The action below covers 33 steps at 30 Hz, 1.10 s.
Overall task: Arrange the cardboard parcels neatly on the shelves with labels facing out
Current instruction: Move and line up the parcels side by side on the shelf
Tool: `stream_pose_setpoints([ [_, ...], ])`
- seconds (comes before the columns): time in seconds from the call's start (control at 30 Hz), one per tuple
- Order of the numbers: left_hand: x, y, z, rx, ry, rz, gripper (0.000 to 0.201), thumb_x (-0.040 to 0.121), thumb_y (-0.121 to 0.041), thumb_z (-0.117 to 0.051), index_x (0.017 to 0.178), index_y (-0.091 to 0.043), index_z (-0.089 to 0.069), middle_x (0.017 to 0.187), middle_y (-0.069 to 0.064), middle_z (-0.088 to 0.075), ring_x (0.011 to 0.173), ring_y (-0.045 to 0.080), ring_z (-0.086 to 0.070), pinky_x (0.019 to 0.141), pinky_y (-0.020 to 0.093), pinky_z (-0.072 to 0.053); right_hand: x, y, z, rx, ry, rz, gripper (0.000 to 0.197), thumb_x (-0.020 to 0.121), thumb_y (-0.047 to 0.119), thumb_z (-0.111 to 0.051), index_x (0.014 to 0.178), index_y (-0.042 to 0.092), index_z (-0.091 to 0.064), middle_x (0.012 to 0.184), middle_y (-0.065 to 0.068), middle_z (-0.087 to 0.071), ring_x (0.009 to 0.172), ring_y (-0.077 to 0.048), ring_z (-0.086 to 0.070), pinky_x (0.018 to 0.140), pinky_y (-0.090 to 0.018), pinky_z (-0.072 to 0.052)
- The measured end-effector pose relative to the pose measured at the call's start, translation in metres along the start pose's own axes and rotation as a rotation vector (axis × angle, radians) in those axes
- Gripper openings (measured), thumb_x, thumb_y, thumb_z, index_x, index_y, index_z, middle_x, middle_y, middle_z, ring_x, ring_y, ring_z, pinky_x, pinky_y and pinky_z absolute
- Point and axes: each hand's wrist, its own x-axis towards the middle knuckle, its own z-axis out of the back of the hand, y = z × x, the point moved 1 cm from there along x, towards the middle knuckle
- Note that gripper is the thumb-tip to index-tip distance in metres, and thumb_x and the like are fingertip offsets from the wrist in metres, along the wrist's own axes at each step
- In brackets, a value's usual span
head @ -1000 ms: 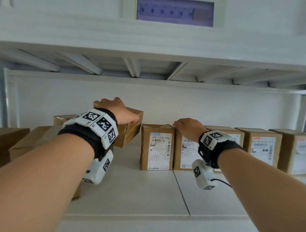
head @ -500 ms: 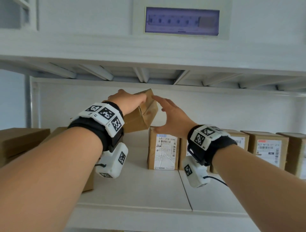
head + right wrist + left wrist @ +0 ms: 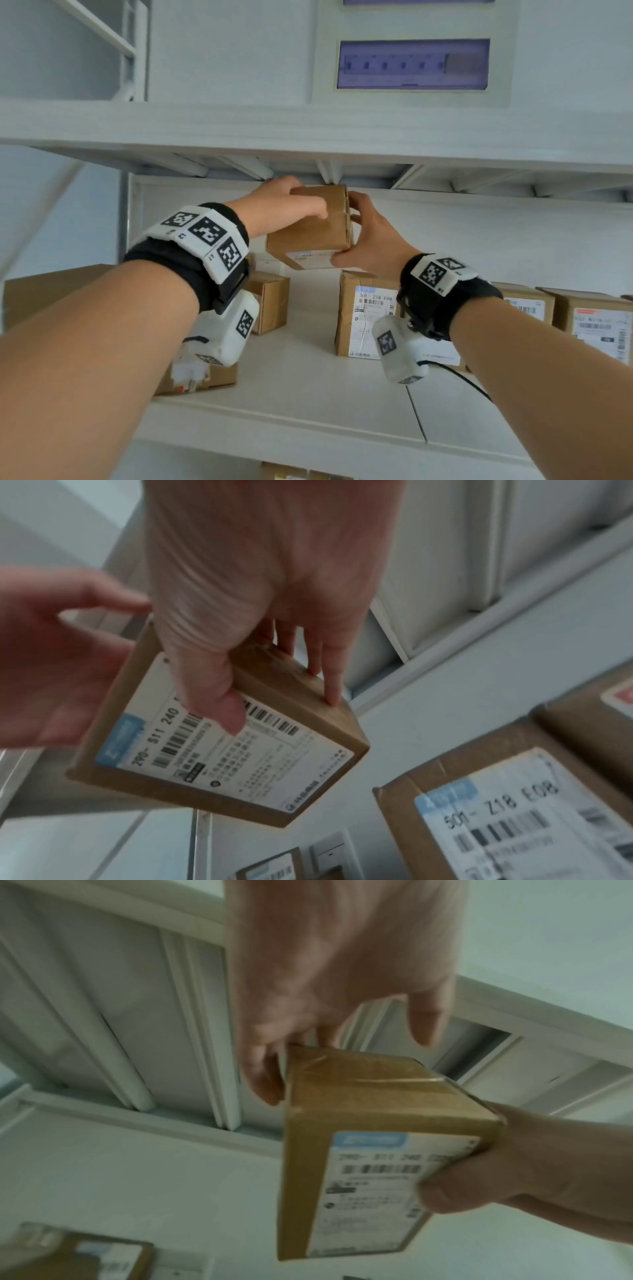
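Both hands [image 3: 287, 205] [image 3: 371, 240] grip parcel [image 3: 219, 753] labelled "290- S11 240".

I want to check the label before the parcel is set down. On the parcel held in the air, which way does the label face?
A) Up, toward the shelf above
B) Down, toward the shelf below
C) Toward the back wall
B: the head view shows the held parcel with plain cardboard facing the camera and the white label on its underside.
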Motion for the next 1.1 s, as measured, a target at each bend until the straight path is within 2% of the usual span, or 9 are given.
stream_pose_setpoints([
  [0.1,0.001,0.008,0.006,0.221,0.102,-0.052,0.094,0.070,-0.014,-0.077,0.147,-0.027,-0.026,0.131,0.001,-0.042,0.106,0.017,-0.050,0.073,0.026,-0.048,0.003,-0.004,-0.003,0.080,0.017,-0.061,0.093,0.065,0.007,-0.080,0.142,0.015,-0.027,0.132,0.001,-0.048,0.115,-0.014,-0.050,0.095,-0.033,-0.050],
  [0.23,0.009,0.014,0.007,0.411,0.079,-0.126,0.114,0.062,-0.012,-0.085,0.151,-0.030,-0.017,0.141,0.006,-0.033,0.122,0.023,-0.043,0.090,0.028,-0.042,0.009,-0.008,-0.009,0.167,0.022,-0.129,0.095,0.065,0.005,-0.082,0.143,0.017,-0.028,0.135,0.004,-0.045,0.117,-0.014,-0.049,0.096,-0.034,-0.049],
  [0.4,0.024,0.017,0.010,0.473,0.081,-0.120,0.112,0.061,-0.017,-0.085,0.151,-0.029,-0.019,0.140,0.006,-0.038,0.119,0.023,-0.046,0.090,0.032,-0.047,0.015,-0.013,-0.014,0.231,0.021,-0.147,0.112,0.062,0.014,-0.085,0.149,0.032,-0.017,0.144,0.002,-0.041,0.128,-0.020,-0.047,0.101,-0.043,-0.048],
  [0.5,0.035,0.023,0.006,0.484,0.129,-0.098,0.110,0.061,-0.020,-0.085,0.151,-0.027,-0.021,0.140,0.004,-0.039,0.119,0.022,-0.047,0.095,0.037,-0.049,0.022,-0.010,-0.017,0.171,0.046,-0.126,0.117,0.066,0.014,-0.084,0.152,0.034,-0.008,0.136,0.004,-0.040,0.117,-0.013,-0.049,0.091,-0.026,-0.049],
  [0.57,0.041,0.028,0.001,0.474,0.161,-0.090,0.108,0.063,-0.020,-0.085,0.151,-0.026,-0.022,0.138,0.002,-0.041,0.116,0.020,-0.048,0.096,0.037,-0.049,0.026,-0.008,-0.020,0.045,0.080,-0.112,0.114,0.067,0.017,-0.084,0.153,0.030,-0.011,0.131,0.003,-0.040,0.109,-0.011,-0.048,0.084,-0.021,-0.045],
  [0.77,0.058,0.052,0.002,0.515,0.302,0.020,0.098,0.075,-0.025,-0.079,0.153,-0.031,-0.019,0.154,0.001,-0.031,0.130,0.022,-0.043,0.101,0.037,-0.046,0.039,-0.019,-0.034,-0.178,0.157,-0.210,0.102,0.062,0.029,-0.087,0.147,0.019,-0.031,0.131,-0.001,-0.041,0.111,-0.015,-0.050,0.090,-0.029,-0.046],
  [0.9,0.057,0.067,0.013,0.664,0.505,0.174,0.072,0.088,-0.037,-0.066,0.150,-0.022,-0.031,0.152,0.008,-0.038,0.131,0.028,-0.046,0.082,0.031,-0.048,0.047,-0.028,-0.050,-0.272,0.207,-0.308,0.091,0.058,0.038,-0.087,0.135,0.019,-0.041,0.121,0.001,-0.047,0.098,-0.014,-0.056,0.076,-0.026,-0.050],
  [1.0,0.055,0.081,0.016,0.743,0.638,0.251,0.070,0.088,-0.042,-0.064,0.148,-0.022,-0.036,0.150,0.009,-0.041,0.132,0.029,-0.045,0.068,0.028,-0.046,0.049,-0.036,-0.060,-0.316,0.274,-0.363,0.087,0.060,0.049,-0.084,0.130,0.016,-0.045,0.117,0.000,-0.059,0.100,-0.016,-0.061,0.087,-0.031,-0.052],
  [1.1,0.052,0.088,0.018,0.693,0.712,0.283,0.071,0.084,-0.038,-0.070,0.146,-0.026,-0.040,0.151,0.006,-0.039,0.131,0.030,-0.046,0.077,0.036,-0.053,0.048,-0.039,-0.071,-0.358,0.376,-0.402,0.075,0.067,0.051,-0.080,0.125,0.014,-0.048,0.113,0.001,-0.063,0.102,-0.015,-0.060,0.090,-0.029,-0.048],
])
